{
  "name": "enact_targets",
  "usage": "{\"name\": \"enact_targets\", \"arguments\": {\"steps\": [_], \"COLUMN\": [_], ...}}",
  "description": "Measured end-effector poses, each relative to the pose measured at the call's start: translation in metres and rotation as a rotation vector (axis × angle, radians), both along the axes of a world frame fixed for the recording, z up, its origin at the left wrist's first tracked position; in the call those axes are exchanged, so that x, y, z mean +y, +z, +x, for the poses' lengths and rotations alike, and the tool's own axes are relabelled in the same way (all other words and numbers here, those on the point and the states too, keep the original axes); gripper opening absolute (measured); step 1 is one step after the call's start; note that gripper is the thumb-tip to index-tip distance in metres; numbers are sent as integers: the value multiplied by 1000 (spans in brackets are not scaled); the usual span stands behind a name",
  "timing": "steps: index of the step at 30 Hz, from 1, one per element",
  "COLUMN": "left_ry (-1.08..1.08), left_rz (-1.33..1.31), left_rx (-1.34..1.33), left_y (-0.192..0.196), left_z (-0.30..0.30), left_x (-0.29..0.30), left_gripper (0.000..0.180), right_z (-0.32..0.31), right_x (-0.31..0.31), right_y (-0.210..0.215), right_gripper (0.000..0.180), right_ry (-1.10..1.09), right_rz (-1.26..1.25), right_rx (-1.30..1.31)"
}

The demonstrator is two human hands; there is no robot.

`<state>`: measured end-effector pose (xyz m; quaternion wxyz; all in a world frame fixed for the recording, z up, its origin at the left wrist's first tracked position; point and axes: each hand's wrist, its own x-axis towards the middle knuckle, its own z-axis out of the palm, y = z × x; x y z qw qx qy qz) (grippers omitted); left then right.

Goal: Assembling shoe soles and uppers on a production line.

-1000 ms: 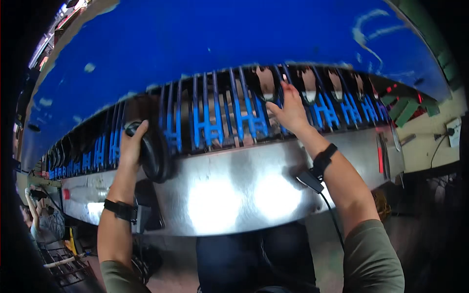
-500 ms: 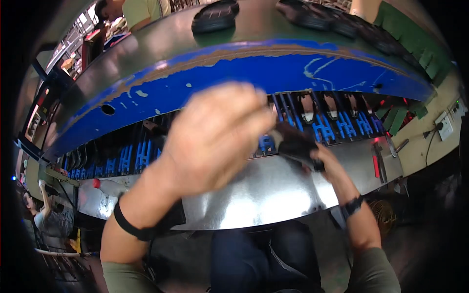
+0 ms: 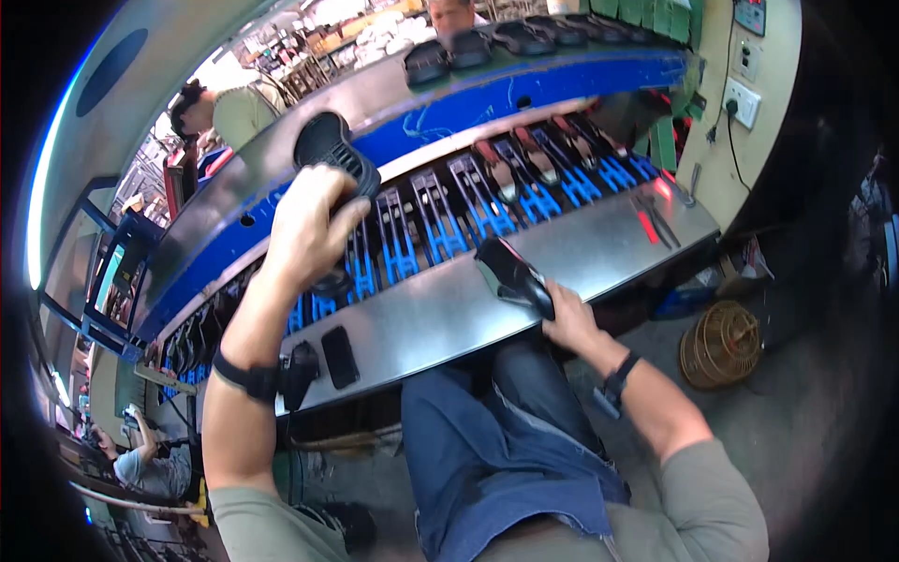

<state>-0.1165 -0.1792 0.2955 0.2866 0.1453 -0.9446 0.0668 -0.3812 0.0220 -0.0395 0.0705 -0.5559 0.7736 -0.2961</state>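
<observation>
My left hand point(image 3: 314, 225) is raised at the left, its fingers closed round the lower end of a black shoe sole point(image 3: 323, 140). The sole stands tilted in front of the raised metal shelf, its ridged face showing. Lower and to the right, my right hand point(image 3: 569, 318) grips one end of a dark shoe upper point(image 3: 508, 272), which is held over the metal worktop point(image 3: 431, 323). Behind the hands runs a row of blue racks point(image 3: 445, 225), with several brown and dark shoe uppers point(image 3: 538, 164) among them at the right.
Several black soles point(image 3: 473, 51) lie along the raised shelf with a blue front point(image 3: 468, 108). A black phone point(image 3: 340, 358) lies on the worktop's left part; a red-handled tool point(image 3: 648, 225) lies at its right. A wicker basket point(image 3: 719, 345) stands below. Other people work beyond.
My left hand has moved left from the middle and now holds a black sole. My right hand still holds the shoe upper, now lower and nearer me. The view has shifted and tilted.
</observation>
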Motion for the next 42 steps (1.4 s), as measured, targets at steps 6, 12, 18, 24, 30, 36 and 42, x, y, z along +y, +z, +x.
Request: {"name": "enact_targets", "arguments": {"steps": [6,12,18,24,30,36,42], "left_ry": [-310,-90,626,-113,-406,-335,-309], "left_rz": [222,906,679,2036,2042,2260,1911], "left_rx": [-171,-135,436,919,937,1251,999], "left_y": [-165,-285,-319,-284,-223,-211,-189], "left_z": [75,108,130,145,177,183,158], "left_x": [224,275,127,130,175,190,195], "left_gripper": [22,14,47,41,93,76,66], "right_z": [3,29,91,114,109,122,143], "right_x": [11,56,102,169,172,140,110], "right_y": [154,146,87,26,21,34,73], "right_gripper": [45,35,43,78,101,78,95], "right_ry": [216,303,365,166,153,395,599], "right_rz": [-299,-315,-155,127,269,139,460], "right_rx": [76,-789,-1330,-1954,-2035,-2199,-1930]}}
